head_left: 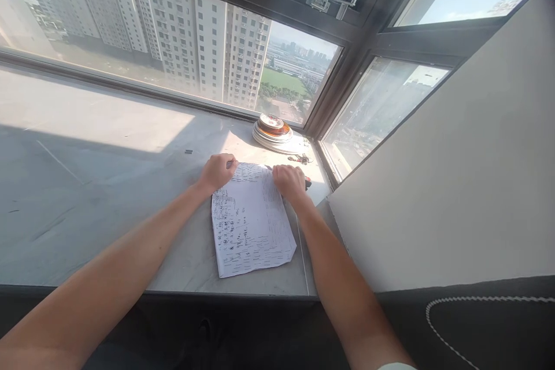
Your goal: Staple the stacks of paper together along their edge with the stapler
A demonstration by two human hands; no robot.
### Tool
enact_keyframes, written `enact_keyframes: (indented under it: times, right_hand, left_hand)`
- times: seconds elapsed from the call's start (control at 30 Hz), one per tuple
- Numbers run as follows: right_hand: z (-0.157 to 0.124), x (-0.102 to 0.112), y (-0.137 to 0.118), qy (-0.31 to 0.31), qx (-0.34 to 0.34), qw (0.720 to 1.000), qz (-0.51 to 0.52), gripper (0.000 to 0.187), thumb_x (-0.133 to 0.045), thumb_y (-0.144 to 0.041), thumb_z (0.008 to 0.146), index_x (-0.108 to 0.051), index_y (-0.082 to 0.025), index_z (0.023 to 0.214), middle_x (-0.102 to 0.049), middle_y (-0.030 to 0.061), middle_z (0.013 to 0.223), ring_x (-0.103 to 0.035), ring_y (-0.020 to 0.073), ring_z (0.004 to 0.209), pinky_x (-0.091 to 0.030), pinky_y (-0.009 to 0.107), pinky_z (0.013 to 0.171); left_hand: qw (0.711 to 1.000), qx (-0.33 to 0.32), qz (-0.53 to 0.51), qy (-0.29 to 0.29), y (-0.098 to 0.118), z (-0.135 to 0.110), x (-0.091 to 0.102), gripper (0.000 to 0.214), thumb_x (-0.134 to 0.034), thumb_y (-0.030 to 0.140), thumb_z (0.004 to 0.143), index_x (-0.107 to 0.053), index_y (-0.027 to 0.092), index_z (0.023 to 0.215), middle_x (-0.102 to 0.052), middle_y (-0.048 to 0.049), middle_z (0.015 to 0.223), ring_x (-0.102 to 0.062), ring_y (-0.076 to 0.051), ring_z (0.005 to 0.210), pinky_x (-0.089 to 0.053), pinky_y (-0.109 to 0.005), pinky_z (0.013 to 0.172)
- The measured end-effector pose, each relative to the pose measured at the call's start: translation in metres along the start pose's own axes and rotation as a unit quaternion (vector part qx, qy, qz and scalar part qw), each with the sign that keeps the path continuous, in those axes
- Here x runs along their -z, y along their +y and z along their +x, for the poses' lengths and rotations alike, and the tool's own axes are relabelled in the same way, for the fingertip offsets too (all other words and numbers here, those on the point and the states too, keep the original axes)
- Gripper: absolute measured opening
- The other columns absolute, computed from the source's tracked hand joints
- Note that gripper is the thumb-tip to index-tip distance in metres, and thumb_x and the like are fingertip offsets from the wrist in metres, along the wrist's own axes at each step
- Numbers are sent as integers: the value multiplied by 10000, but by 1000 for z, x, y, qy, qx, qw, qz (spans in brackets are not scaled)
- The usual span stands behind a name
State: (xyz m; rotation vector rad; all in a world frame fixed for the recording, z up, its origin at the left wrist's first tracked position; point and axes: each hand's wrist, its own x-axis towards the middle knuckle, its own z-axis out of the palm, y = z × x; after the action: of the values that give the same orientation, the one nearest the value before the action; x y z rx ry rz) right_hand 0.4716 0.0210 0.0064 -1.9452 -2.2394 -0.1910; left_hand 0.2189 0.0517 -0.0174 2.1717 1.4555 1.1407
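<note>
A printed sheet of paper (251, 222) with handwriting on its left side lies on the grey stone window sill (108, 185). My left hand (218, 171) rests at the paper's far left corner, fingers curled and pinching its top edge. My right hand (289, 181) presses on the far right corner, fingers bent down over the edge. Both forearms reach forward from the bottom of the view. A small dark and red object (307, 183) peeks out just right of my right hand.
A stack of plates (274, 132) stands in the sill's far right corner by the window. Small dark items (300, 158) lie beside it. A white wall (455, 185) rises at right. A dark cushion with white stitching (477, 324) fills the lower right.
</note>
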Motion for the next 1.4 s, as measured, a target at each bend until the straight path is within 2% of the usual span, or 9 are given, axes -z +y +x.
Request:
enact_keyframes:
  times: [0.13,0.5,0.67,0.77,0.87,0.97,1.1,1.23,1.4]
  right_hand:
    - [0,-2,-1,-1,11,1000,-10,514,-328,-230,1108,-667,-194,723,-734,86,805,-596,222,831,-328,364,789]
    - [0,-2,-3,-7,2,1000,-18,508,-322,-253,1126,-703,-178,798,-741,95,824,-608,215,810,-336,363,805]
    - [1,0,1,14,-7,1000,25,480,-336,-282,1122,-614,-192,741,-701,65,806,-574,192,785,-324,339,781]
    - [1,4,7,43,-26,995,82,479,-312,-327,1127,-511,-209,708,-635,33,775,-520,174,723,-287,323,698]
    - [0,7,13,62,-17,989,132,442,-316,-353,1122,-407,-228,708,-559,7,732,-464,170,677,-270,320,660]
    - [-1,8,19,94,11,974,207,373,-337,-352,1102,-338,-247,744,-525,-5,734,-477,172,699,-300,305,660]
    - [-3,9,25,122,55,942,308,289,-323,-264,1056,-332,-259,767,-536,2,753,-544,173,763,-371,282,692]
    - [-4,11,25,108,57,946,299,260,-358,-241,1023,-342,-258,764,-557,14,755,-548,179,775,-391,288,705]
    - [-5,11,19,90,48,960,260,286,-372,-263,1029,-314,-255,749,-527,13,741,-484,175,715,-368,304,679]
  left_hand:
    - [1000,-1,-4,-2,1,0,1,273,-519,340,945,-608,217,718,-724,-68,767,-640,-234,765,-461,-350,707]
    - [1000,6,-5,-8,1,0,0,264,-523,341,933,-608,214,717,-715,-65,759,-632,-230,749,-455,-349,714]
    - [1000,10,1,-7,-1,0,1,276,-524,354,935,-612,219,711,-704,-62,733,-621,-230,731,-451,-345,690]
    - [1000,7,0,-17,-3,0,0,284,-535,366,929,-632,220,705,-722,-64,742,-638,-235,743,-452,-344,689]
    - [999,-5,1,-35,-4,0,-2,284,-546,372,916,-663,221,706,-739,-60,746,-642,-230,730,-457,-344,692]
    - [999,-17,4,-49,-4,1,-3,290,-549,395,907,-678,225,711,-752,-53,741,-644,-228,722,-454,-347,693]
    - [996,-27,14,-81,-3,1,-4,300,-559,425,884,-681,225,696,-754,-49,725,-655,-232,726,-450,-352,699]
    - [992,-43,-2,-120,-1,0,-3,332,-548,430,886,-661,220,656,-725,-40,692,-642,-221,711,-446,-353,705]
    - [991,-47,-28,-122,4,-1,-3,362,-534,440,907,-652,214,650,-709,-34,676,-617,-205,686,-457,-347,698]
